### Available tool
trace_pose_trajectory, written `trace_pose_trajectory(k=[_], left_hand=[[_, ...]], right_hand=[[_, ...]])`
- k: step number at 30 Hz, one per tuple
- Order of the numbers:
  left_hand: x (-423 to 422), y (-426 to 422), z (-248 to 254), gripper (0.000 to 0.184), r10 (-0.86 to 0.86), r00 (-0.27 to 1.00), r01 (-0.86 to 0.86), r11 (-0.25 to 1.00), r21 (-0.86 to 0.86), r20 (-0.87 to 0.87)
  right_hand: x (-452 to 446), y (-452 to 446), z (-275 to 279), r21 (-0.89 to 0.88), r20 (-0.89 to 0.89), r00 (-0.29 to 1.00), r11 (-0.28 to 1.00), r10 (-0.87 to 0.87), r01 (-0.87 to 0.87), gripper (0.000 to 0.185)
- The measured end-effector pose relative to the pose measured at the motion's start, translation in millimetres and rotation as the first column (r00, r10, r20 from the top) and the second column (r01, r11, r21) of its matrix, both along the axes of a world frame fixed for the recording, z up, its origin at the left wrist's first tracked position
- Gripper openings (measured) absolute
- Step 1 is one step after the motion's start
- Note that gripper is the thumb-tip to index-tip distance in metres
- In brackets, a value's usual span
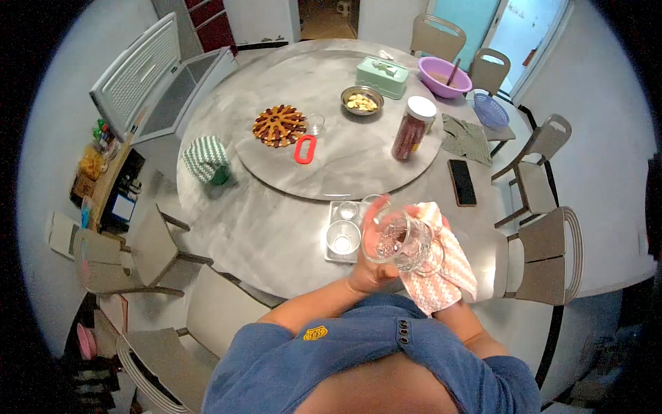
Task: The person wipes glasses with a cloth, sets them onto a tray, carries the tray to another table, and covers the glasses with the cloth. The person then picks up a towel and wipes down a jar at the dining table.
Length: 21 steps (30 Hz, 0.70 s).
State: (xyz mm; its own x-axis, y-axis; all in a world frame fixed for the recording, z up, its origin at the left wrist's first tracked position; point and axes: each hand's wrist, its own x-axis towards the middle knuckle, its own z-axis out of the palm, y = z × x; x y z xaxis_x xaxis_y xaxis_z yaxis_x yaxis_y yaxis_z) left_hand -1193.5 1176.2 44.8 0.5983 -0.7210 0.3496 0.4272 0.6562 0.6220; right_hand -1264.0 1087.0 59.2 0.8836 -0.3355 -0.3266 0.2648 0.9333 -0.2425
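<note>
In the head view, the left hand (376, 268) is clamped around a clear, patterned glass mug (407, 243), its fingers curled about the near side and the rim. The right hand (413, 210) holds a pink-and-white striped cloth (441, 276) against the mug's other side; the folds hide most of that hand, so how far its fingers close cannot be told. The mug is held in front of the blue shirt (372, 341), above the near edge of the round grey marbled table (241, 238). It is tilted, its wide mouth turned toward the left hand, and its textured wall looks see-through and shiny, with a looped handle on the cloth side. Just left of it, a shallow square tray (338, 259) holds small clear glasses (343, 237).
</note>
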Motion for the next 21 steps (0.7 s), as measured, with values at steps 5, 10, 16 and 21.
trace_pose_trajectory(k=[5,10,16,21], left_hand=[[11.4,9.7,-30.2,0.079,0.119,0.989,-0.129,0.986,0.110,0.093],[33.5,24.6,-25.4,0.052,-0.028,0.985,-0.045,0.906,0.421,0.168],[33.5,32.9,-27.3,0.043,-0.307,0.942,0.190,0.825,0.532,0.138],[39.9,40.9,-43.3,0.049,-0.711,0.641,0.746,0.665,0.017,-0.289]], right_hand=[[12.0,-0.9,-34.4,-0.626,-0.009,0.937,0.733,-0.348,0.266,0.031],[4.0,-7.0,11.3,-0.732,0.116,0.961,0.632,-0.251,0.254,0.044],[0.5,8.9,7.8,-0.892,0.055,0.997,-0.451,-0.044,0.029,0.036],[-3.3,18.4,9.6,-0.974,0.072,0.997,-0.214,0.039,0.079,0.028]])
